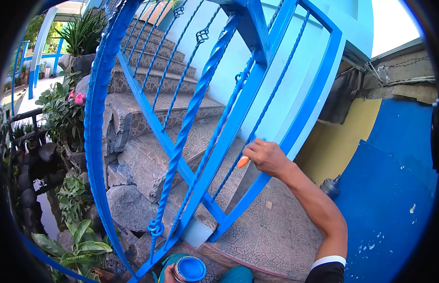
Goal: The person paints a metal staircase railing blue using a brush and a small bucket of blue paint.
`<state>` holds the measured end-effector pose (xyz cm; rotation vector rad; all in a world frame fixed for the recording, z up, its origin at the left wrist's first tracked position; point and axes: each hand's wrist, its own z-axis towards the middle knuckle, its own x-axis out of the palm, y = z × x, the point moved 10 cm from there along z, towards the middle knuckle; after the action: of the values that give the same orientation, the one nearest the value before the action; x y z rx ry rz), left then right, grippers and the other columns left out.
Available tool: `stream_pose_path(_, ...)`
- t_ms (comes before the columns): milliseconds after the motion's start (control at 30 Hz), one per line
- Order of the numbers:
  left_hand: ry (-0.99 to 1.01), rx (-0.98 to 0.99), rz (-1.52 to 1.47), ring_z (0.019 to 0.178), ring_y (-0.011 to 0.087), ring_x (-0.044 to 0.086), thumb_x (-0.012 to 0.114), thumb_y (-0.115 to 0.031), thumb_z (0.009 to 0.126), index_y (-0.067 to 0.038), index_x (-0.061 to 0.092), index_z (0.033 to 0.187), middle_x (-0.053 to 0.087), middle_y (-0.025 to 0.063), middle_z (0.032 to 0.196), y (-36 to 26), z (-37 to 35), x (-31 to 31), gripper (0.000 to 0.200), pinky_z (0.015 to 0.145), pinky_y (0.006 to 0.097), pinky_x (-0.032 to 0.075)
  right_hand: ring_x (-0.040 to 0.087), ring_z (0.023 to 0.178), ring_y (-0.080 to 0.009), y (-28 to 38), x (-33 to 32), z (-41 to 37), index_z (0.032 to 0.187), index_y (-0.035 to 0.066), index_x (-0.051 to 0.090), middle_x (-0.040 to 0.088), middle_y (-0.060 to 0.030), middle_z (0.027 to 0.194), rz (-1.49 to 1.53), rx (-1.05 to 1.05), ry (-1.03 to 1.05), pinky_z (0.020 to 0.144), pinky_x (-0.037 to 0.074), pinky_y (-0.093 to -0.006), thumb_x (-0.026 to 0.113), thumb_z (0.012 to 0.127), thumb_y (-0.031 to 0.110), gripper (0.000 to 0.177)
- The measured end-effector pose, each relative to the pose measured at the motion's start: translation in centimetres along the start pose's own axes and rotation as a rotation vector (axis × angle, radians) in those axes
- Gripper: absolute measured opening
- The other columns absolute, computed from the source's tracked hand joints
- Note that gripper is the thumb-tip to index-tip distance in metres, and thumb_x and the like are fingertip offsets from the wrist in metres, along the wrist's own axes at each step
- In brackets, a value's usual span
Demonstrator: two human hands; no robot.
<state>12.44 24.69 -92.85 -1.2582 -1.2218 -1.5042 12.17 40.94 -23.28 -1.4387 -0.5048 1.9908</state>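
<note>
My right hand [269, 158] is closed around a paintbrush [243, 162] whose orange handle end sticks out below the fingers. It is raised beside a thin twisted bar [275, 89] of the blue metal railing [229, 127]; the bristles are mostly hidden by the hand. Low at the bottom edge, my left hand [169, 274] grips an open paint can [176, 269] from its left side. Blue paint [191, 269] shows inside the can. Only part of the left hand is in view.
Tiled steps [158, 113] climb behind the railing along a light blue wall [295, 52]. Plants [63, 106] and rocks stand left beside dark water. A blue and yellow wall [394, 188] is on the right, with a dark bottle-like object [330, 187] near it.
</note>
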Motion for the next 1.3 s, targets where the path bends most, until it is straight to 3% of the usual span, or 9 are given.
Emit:
stream_pose_path(67, -0.123, 0.041, 0.051, 0.120, 0.0342, 0.066, 0.043, -0.040, 0.104, -0.003, 0.063, 0.136, 0.069, 0.0144, 0.134, -0.1, -0.2, -0.4, 0.052, 0.107, 0.0509, 0.052, 0.067, 0.085, -0.0319, -0.9, 1.5, -0.9, 0.098, 0.007, 0.066, 0.066, -0.0099, 0.085, 0.270, 0.185, 0.181, 0.073, 0.055, -0.0433, 0.074, 0.086, 0.008, 0.015)
stream_pose_path(133, -0.363, 0.122, 0.156, 0.122, 0.0350, 0.065, 0.043, -0.041, 0.104, -0.004, 0.062, 0.137, 0.068, 0.0144, 0.136, 0.0, -1.4, 2.2, 0.053, 0.108, 0.0517, 0.052, 0.067, 0.084, -0.0340, -1.9, -0.6, -0.3, 0.100, 0.006, 0.067, 0.068, -0.0117, 0.087, 0.374, 0.165, -0.024, 0.074, 0.054, -0.0442, 0.076, 0.086, 0.008, 0.017)
stream_pose_path(233, -0.036, 0.013, -0.008, 0.123, 0.0355, 0.064, 0.045, -0.046, 0.102, -0.005, 0.062, 0.138, 0.067, 0.0141, 0.138, 0.4, -0.1, 1.2, 0.056, 0.108, 0.0522, 0.051, 0.070, 0.088, -0.0329, -4.7, -4.0, 1.1, 0.101, 0.005, 0.071, 0.073, -0.0133, 0.093, 0.416, 0.230, -0.253, 0.075, 0.056, -0.0421, 0.075, 0.086, 0.001, 0.016)
stream_pose_path(333, -0.385, 0.101, 0.192, 0.122, 0.0356, 0.065, 0.047, -0.048, 0.100, -0.006, 0.062, 0.138, 0.067, 0.0138, 0.137, -0.2, -1.1, -0.4, 0.058, 0.108, 0.0522, 0.052, 0.071, 0.095, -0.0323, -5.1, -6.8, 1.6, 0.102, 0.005, 0.069, 0.072, -0.0119, 0.099, 0.259, 0.109, -0.468, 0.084, 0.058, -0.0423, 0.072, 0.084, -0.002, 0.019)
stream_pose_path(400, -0.360, 0.105, 0.153, 0.121, 0.0352, 0.065, 0.048, -0.049, 0.100, -0.006, 0.063, 0.136, 0.067, 0.0134, 0.136, 0.0, -1.2, -0.4, 0.058, 0.106, 0.0520, 0.053, 0.071, 0.100, -0.0319, -3.4, -8.1, 1.3, 0.103, 0.004, 0.068, 0.072, -0.0110, 0.104, 0.102, -0.032, -0.574, 0.090, 0.059, -0.0429, 0.070, 0.083, -0.002, 0.021)
stream_pose_path(733, -0.261, 0.062, 0.063, 0.110, 0.0320, 0.070, 0.047, -0.043, 0.101, -0.006, 0.067, 0.126, 0.073, 0.0118, 0.124, -0.2, -1.1, 0.2, 0.049, 0.096, 0.0467, 0.059, 0.072, 0.095, -0.0303, 1.3, 2.2, -3.4, 0.105, 0.007, 0.068, 0.073, -0.0100, 0.099, 0.376, 0.098, 0.013, 0.081, 0.060, -0.0397, 0.077, 0.079, 0.000, 0.028)
stream_pose_path(867, -0.315, 0.097, 0.124, 0.108, 0.0314, 0.070, 0.048, -0.042, 0.101, -0.006, 0.068, 0.125, 0.073, 0.0116, 0.123, -0.1, -1.4, 1.5, 0.048, 0.094, 0.0459, 0.060, 0.072, 0.090, -0.0297, -2.5, -1.5, -1.2, 0.107, 0.005, 0.070, 0.074, -0.0113, 0.098, 0.432, 0.123, -0.319, 0.075, 0.058, -0.0380, 0.080, 0.081, -0.002, 0.029)
stream_pose_path(1067, -0.377, 0.125, 0.097, 0.116, 0.0319, 0.068, 0.048, -0.041, 0.100, -0.005, 0.067, 0.129, 0.071, 0.0123, 0.128, -0.3, -1.3, 1.9, 0.049, 0.102, 0.0490, 0.056, 0.070, 0.105, -0.0327, -0.7, -5.6, -1.1, 0.105, 0.004, 0.069, 0.071, -0.0117, 0.109, 0.018, -0.037, -0.568, 0.096, 0.059, -0.0442, 0.071, 0.078, -0.005, 0.029)
stream_pose_path(1300, -0.440, 0.150, 0.118, 0.121, 0.0325, 0.066, 0.047, -0.040, 0.101, -0.006, 0.065, 0.133, 0.070, 0.0124, 0.132, -0.4, -1.9, 3.5, 0.050, 0.107, 0.0513, 0.053, 0.071, 0.100, -0.0278, 2.4, 3.3, -4.0, 0.099, 0.006, 0.068, 0.071, -0.0096, 0.097, 0.301, 0.107, -0.083, 0.083, 0.060, -0.0428, 0.073, 0.081, 0.003, 0.019)
